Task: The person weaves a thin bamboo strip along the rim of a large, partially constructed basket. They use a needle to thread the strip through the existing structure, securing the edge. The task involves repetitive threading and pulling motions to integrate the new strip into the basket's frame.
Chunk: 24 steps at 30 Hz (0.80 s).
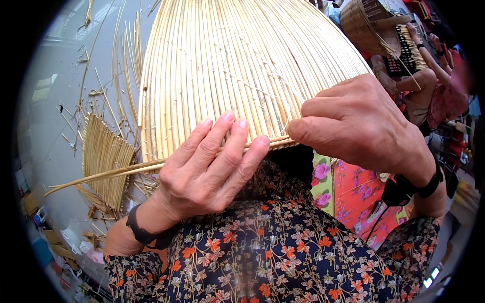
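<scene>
- Looking down from the head view, a large cone-shaped piece of pale bamboo slats (237, 65) fills the upper middle, its lower rim resting over the person's lap.
- Left hand (207, 166) lies on the rim of the slatted cone, fingers (228, 132) spread and pressed flat on the slats, thumb tucked below the edge.
- Right hand (356, 121) is curled closed at the rim just beside the left, thumb and forefinger pinching a thin pale thread (283, 106) that runs across the slats; what else it holds I cannot tell.
- A long bamboo strip (101, 175) runs along the rim under the left hand and sticks out to the left.
- Both wrists wear a dark band; the sleeves and lap are dark floral cloth (273, 252).
- On the grey floor (45, 126) at left lie a smaller fan of slats (103, 161) and scattered bamboo offcuts.
- At upper right another person's arm reaches toward a woven basket (364, 25), well apart from the cone.
</scene>
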{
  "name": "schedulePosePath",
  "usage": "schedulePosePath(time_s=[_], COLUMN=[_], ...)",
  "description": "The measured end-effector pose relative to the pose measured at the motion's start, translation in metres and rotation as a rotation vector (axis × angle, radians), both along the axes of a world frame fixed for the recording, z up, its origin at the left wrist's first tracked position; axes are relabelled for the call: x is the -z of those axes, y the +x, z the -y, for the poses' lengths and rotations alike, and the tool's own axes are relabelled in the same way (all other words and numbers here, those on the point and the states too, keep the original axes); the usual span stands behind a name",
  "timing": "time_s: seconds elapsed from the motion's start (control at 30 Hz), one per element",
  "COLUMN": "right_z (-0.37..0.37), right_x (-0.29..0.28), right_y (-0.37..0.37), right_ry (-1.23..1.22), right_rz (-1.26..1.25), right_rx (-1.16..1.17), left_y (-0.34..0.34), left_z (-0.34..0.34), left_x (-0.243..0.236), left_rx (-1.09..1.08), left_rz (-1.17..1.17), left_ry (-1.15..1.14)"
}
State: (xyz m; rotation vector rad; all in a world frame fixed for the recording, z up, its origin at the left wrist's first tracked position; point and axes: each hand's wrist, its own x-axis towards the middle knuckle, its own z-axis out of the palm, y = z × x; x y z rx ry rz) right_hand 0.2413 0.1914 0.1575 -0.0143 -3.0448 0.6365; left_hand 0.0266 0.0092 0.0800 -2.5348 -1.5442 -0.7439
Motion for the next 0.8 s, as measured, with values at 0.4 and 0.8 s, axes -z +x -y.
schedulePosePath(time_s=[0.4,0.8], right_z=[-0.006,0.001], right_x=[-0.005,0.014], right_y=[-0.026,-0.024], right_ry=[0.065,-0.061], right_rz=[0.090,0.072], right_rx=[-0.139,-0.057], left_y=[-0.001,0.000], left_z=[0.002,-0.001], left_x=[0.010,0.018], left_rx=[-0.004,0.013], left_rz=[-0.054,-0.041], left_ry=[0.035,0.079])
